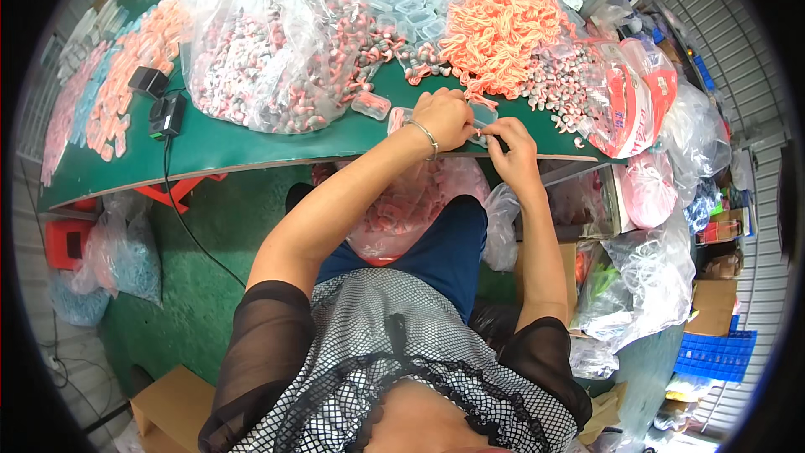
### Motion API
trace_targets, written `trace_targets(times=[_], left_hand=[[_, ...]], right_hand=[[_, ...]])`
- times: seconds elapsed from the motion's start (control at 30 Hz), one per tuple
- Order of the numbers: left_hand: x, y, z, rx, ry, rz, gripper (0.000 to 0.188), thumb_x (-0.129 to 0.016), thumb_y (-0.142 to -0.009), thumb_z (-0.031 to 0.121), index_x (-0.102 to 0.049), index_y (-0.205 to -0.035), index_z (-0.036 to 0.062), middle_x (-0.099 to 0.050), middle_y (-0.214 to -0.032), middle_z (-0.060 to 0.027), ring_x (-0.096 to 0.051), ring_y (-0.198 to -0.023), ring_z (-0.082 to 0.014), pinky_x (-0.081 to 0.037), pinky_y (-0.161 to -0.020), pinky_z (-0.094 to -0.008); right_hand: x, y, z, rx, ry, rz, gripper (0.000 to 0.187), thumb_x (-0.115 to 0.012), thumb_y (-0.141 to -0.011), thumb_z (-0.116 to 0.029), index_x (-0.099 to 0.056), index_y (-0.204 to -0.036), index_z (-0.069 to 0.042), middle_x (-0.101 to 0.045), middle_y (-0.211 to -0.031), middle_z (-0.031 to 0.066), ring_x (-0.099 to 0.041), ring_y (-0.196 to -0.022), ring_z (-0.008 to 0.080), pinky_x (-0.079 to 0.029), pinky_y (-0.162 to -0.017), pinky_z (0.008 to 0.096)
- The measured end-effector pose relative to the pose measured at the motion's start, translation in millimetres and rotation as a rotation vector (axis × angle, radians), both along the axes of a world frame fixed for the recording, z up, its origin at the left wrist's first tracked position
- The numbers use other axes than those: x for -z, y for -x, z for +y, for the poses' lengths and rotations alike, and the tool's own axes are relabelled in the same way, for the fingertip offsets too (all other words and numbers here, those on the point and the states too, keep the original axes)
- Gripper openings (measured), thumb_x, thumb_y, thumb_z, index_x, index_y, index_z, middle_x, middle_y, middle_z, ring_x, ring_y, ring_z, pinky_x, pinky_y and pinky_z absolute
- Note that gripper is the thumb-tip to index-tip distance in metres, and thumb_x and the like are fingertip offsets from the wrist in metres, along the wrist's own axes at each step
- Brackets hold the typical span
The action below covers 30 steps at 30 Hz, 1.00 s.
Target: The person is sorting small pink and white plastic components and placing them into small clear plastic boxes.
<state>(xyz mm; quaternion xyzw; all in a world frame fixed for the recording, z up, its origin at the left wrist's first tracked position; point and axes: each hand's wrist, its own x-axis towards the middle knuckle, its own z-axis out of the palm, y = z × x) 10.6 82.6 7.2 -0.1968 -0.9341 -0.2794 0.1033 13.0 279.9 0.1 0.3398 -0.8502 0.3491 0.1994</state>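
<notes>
Both my hands meet at the near edge of the green table point(277, 151). My left hand point(444, 120), a bracelet on its wrist, is closed with curled fingers; what they hold is hidden. Just to its right, my right hand point(512, 149) pinches a small pink piece point(479, 132) between thumb and fingertips. A small clear plastic case point(484, 117) shows between and behind the hands. Left of my left hand lies another clear case point(371, 105) with pink pieces inside. Orange cords point(503, 25) are heaped behind the hands.
A big clear bag point(268, 50) of small pink-and-grey pieces stands at left. Loose pieces point(558, 84) spill toward a red-and-white bag point(633, 101). Black devices point(166, 115) trail a cable. Filled pink, orange and blue cases point(138, 59) line the far left. A bag of pink items point(407, 210) sits below the edge.
</notes>
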Motion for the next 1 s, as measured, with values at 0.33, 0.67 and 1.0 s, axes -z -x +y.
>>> trace_targets(times=[0.33,0.67,1.0], left_hand=[[-3.7,-6.1,2.3,-0.041,-0.01,-0.065,0.026,-0.072,-0.079,0.029,-0.065,-0.101,0.0172,-0.064,-0.103,-0.0052,-0.06,-0.102,-0.0274,-0.042,-0.081,-0.0448],[-1.4,-8.0,1.1,0.008,0.082,0.007,0.036,-0.077,-0.073,0.03,-0.067,-0.104,0.017,-0.063,-0.103,-0.0029,-0.059,-0.103,-0.025,-0.042,-0.083,-0.0429],[-1.9,-17.0,-2.5,-0.008,0.084,-0.054,0.038,-0.079,-0.071,0.03,-0.067,-0.104,0.0156,-0.064,-0.1,-0.0027,-0.06,-0.1,-0.0245,-0.042,-0.081,-0.0424]], right_hand=[[-2.7,26.7,4.9,0.052,0.113,-0.076,0.016,-0.065,-0.079,0.001,-0.068,-0.093,-0.004,-0.064,-0.091,0.0129,-0.064,-0.085,0.0301,-0.051,-0.074,0.0365],[-5.2,68.1,-6.8,0.275,-0.364,-0.107,0.011,-0.066,-0.083,-0.016,-0.071,-0.089,-0.009,-0.067,-0.092,0.0115,-0.065,-0.089,0.0305,-0.051,-0.077,0.0419],[-17.9,22.2,3.0,0.101,-0.025,-0.001,0.009,-0.066,-0.084,-0.012,-0.068,-0.088,-0.004,-0.066,-0.081,0.0118,-0.064,-0.073,0.0297,-0.049,-0.065,0.0403]])
